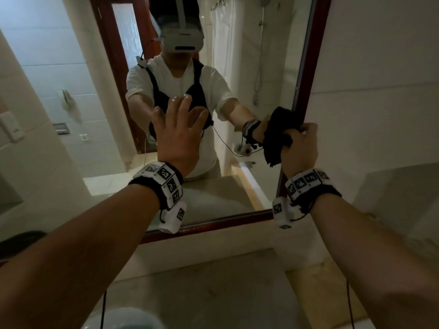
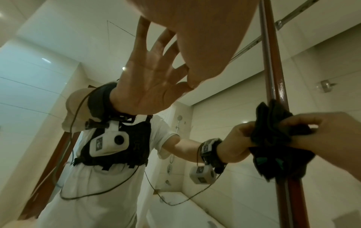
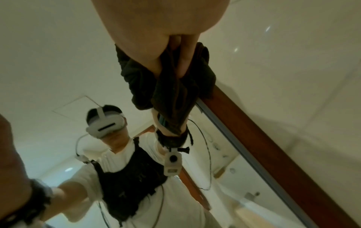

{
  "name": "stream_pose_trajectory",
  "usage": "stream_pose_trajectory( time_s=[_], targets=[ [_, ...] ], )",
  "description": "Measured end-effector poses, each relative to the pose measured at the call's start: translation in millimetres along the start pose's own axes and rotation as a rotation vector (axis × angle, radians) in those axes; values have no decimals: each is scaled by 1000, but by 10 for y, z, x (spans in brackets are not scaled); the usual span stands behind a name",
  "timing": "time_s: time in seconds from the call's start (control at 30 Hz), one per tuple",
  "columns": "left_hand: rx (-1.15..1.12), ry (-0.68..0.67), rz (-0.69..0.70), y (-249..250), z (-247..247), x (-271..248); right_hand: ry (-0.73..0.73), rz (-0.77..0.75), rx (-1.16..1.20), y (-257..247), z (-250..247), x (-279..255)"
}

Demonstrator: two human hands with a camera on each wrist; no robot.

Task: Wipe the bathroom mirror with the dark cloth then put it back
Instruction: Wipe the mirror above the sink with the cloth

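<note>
The bathroom mirror [image 1: 83, 55] has a dark red wooden frame [image 1: 213, 224] and shows my reflection. My left hand [image 1: 180, 129] lies flat on the glass near its middle with fingers spread and holds nothing; in the left wrist view its fingers [image 2: 195, 46] touch the glass. My right hand [image 1: 300, 148] grips the bunched dark cloth [image 1: 285, 138] against the glass at the mirror's right edge, beside the frame. The cloth [image 2: 277, 135] bulges out between the fingers of that hand [image 2: 322, 138]. In the right wrist view the cloth [image 3: 175, 86] hangs below my right hand [image 3: 166, 38] against the frame [image 3: 263, 138].
A beige stone counter [image 1: 213, 293] runs below the mirror, with a pale basin rim [image 1: 123, 321] at the bottom edge. A dark object [image 1: 21, 241] sits on the far left. A tiled wall [image 1: 380, 91] adjoins the frame on the right. Thin cables hang from both wrists.
</note>
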State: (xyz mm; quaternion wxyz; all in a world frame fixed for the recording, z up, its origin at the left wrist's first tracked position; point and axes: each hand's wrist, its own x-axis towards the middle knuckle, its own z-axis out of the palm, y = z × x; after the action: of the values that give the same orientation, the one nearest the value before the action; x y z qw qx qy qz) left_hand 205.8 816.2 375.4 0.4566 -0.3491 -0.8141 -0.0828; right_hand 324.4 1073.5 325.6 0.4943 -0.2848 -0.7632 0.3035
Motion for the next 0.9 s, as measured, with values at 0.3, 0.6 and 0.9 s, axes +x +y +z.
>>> stream_pose_trajectory(
  time_s=[0.3, 0.6, 0.9],
  targets=[
    [13, -52, 13, -62, 80, -16, -117, 273, 100, 786, 331, -636],
    [68, -15, -15, -12, 67, -11, -160, 378, 172, 775, 261, -788],
    [112, -48, -74, 152, -144, 107, -111, -272, -245, 418, 34, -225]
  ],
)
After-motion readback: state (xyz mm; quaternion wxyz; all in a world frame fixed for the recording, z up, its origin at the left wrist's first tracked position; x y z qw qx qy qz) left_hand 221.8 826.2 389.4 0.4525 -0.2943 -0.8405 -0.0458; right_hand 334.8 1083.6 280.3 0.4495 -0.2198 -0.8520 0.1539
